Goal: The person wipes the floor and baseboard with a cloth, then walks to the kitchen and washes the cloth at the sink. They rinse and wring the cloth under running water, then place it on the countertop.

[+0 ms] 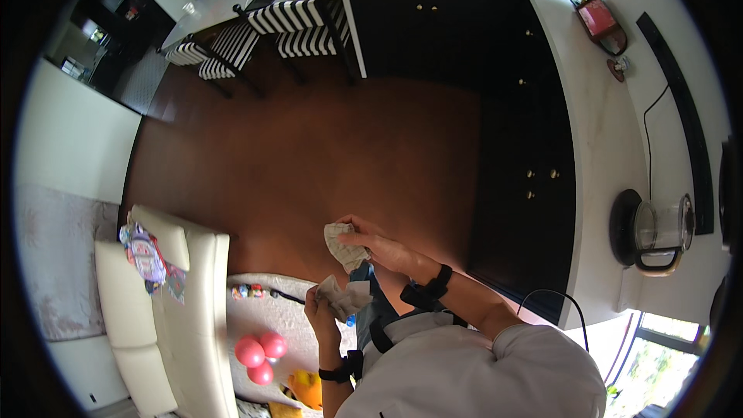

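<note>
My right hand (380,247) grips a folded pale cloth (347,248) with a faint check pattern, thumb on top and fingers beneath. Lower and to the left, my left hand (323,316) holds a crumpled cream cloth (345,297) that looks like thin fabric or paper; I cannot tell which. A small gap separates the two cloths. Both are held up in front of my body, over the dark red-brown floor (325,151) and the edge of a light rug (244,316). Each wrist wears a black strap.
A cream sofa (194,313) with a colourful backpack (145,255) stands left. Pink balloons (249,352), a toy vehicle (248,291) and an orange plush toy (305,389) lie on the rug. Black cabinets (516,128) carry a white counter (603,145) with a glass kettle (662,226). Striped chairs (290,17) stand ahead.
</note>
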A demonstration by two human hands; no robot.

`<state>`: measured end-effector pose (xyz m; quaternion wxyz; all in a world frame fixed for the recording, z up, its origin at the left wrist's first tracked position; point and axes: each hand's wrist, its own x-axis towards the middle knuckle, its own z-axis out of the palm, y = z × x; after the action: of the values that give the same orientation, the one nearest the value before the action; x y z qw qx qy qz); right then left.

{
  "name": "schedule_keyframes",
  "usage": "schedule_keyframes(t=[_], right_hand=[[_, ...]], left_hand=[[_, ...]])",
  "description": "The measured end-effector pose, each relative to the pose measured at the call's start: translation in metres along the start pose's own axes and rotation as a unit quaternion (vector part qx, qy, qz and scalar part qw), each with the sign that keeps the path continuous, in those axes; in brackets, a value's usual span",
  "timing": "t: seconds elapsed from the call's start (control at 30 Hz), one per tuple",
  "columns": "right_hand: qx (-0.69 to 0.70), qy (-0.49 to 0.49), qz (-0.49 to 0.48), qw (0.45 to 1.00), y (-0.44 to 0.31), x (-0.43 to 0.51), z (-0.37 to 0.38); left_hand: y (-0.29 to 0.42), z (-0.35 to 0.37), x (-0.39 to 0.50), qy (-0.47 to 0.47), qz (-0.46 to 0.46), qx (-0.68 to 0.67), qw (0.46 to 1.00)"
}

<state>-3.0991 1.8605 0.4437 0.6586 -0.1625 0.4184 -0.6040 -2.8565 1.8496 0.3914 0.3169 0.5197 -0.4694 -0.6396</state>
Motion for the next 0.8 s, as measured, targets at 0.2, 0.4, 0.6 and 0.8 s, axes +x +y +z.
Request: schedule_keyframes(t=[0.2,0.4,0.6,0.8], right_hand=[[0.096,0.070,-0.076,0.990,-0.015,0.082,0.020],[0.129,0.136,-0.131,0.973,-0.029,0.172,0.054],[0.150,0.160,-0.111,0.969,-0.045,0.253,0.083],[0.147,0.113,-0.178,0.966,-0.053,0.323,0.088]], left_hand=[[0.041,-0.028,0.119,-0.061,-0.019,0.029,0.998],[0.118,-0.083,0.232,-0.186,-0.088,-0.230,0.951],[0.172,-0.112,0.322,-0.163,-0.147,-0.317,0.923],[0.159,-0.124,0.387,-0.141,-0.181,-0.335,0.914]])
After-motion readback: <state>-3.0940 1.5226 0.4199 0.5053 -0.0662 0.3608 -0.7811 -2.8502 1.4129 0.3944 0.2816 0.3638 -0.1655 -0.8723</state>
